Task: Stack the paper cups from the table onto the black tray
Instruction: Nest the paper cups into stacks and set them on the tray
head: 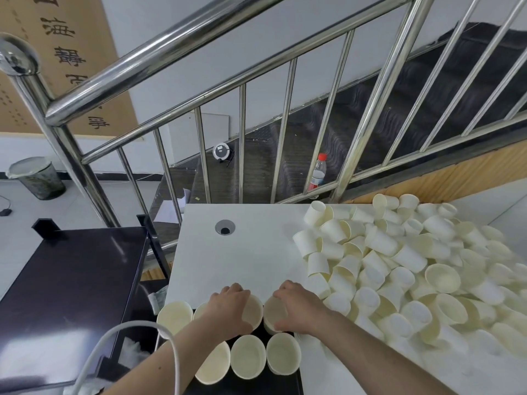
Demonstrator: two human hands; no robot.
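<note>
A black tray (pixel 288 383) lies at the near edge of the white table (pixel 245 258), mostly covered by upright cream paper cups. My left hand (pixel 228 305) grips the rim of one upright cup (pixel 255 310) in the tray's far row. My right hand (pixel 298 306) grips the cup (pixel 273 312) beside it. Nearer me stand three cups (pixel 248 356) in a row, and another cup (pixel 174 316) stands at the far left. A large heap of loose paper cups (pixel 405 269) covers the right side of the table.
A dark low table (pixel 65 283) stands to the left. A steel stair railing (pixel 242 143) runs behind the white table, with a plastic bottle (pixel 318 172) on the stairs. A white cable (pixel 159 337) loops over my left forearm. A cable hole (pixel 225 227) sits in the table.
</note>
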